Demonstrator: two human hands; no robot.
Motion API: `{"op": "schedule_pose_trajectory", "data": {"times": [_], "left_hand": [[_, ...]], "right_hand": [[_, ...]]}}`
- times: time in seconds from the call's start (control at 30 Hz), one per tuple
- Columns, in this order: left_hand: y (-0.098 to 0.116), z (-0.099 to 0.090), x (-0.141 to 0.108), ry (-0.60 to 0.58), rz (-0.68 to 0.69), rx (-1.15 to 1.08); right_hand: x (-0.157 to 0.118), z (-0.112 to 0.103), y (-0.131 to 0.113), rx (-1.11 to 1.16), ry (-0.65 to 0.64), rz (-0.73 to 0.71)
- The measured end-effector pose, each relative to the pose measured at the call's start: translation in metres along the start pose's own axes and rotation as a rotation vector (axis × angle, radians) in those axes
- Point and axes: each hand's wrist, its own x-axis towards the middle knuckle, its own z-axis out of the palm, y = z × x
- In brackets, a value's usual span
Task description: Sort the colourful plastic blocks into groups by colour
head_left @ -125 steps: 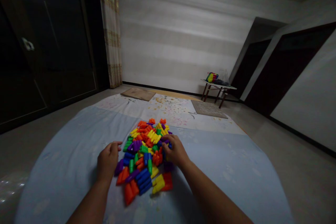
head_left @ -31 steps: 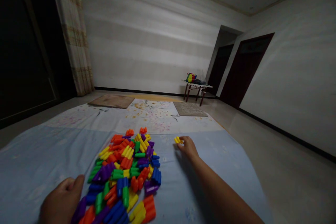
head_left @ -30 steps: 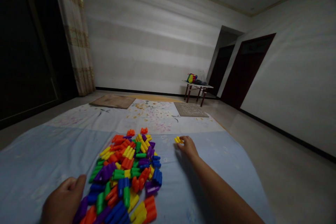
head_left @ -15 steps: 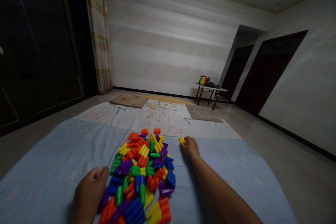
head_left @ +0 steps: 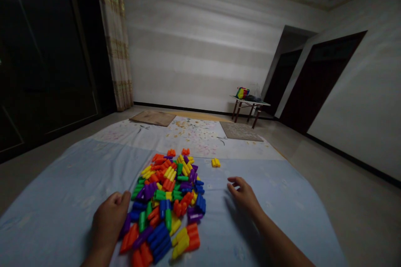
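A heap of plastic building blocks (head_left: 169,195) in red-orange, yellow, green, blue and purple lies on the pale blue sheet in front of me. My left hand (head_left: 110,219) rests at the heap's near left side, fingers curled in and thumb on top. Beside it lies a purple block (head_left: 125,226); no block shows inside the fist. To the right of the heap, my right hand (head_left: 240,192) hovers over the sheet with its fingers apart and nothing in them. Beyond that hand a yellow block (head_left: 216,162) lies by itself. Two orange blocks (head_left: 186,151) lie at the heap's far end.
The blue sheet (head_left: 269,208) meets a white flowered cloth (head_left: 200,133). On its far part lie a brown mat (head_left: 153,118) and a grey patterned mat (head_left: 241,131). Against the back wall, a small table (head_left: 250,101) carries a colourful bag (head_left: 242,93).
My right hand has let go of the yellow block, leaving it on the sheet, and has drawn back toward me to the right. My left hand has stayed beside the heap.
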Motion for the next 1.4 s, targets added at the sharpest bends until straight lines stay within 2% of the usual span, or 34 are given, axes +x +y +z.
{"op": "schedule_pose_trajectory", "data": {"times": [0.13, 0.27, 0.6, 0.97, 1.23, 1.4], "left_hand": [[0.0, 0.003, 0.001, 0.017, 0.005, 0.01], [-0.001, 0.003, 0.0, 0.052, 0.024, 0.005], [0.003, -0.001, -0.005, 0.082, 0.043, -0.001], [-0.004, 0.0, -0.001, 0.044, 0.001, 0.063], [-0.003, -0.004, 0.004, -0.085, -0.061, 0.039], [-0.001, -0.007, 0.008, -0.105, -0.124, -0.015]], "right_hand": [[-0.022, -0.013, 0.015, 0.105, 0.053, 0.06], [-0.03, -0.014, 0.025, 0.125, 0.072, 0.081], [-0.035, -0.018, 0.024, 0.205, 0.024, 0.049], [-0.036, -0.017, 0.024, 0.271, -0.025, 0.094], [-0.038, -0.02, 0.018, 0.306, -0.03, 0.116], [-0.037, -0.019, 0.019, 0.308, -0.03, 0.112]]}}
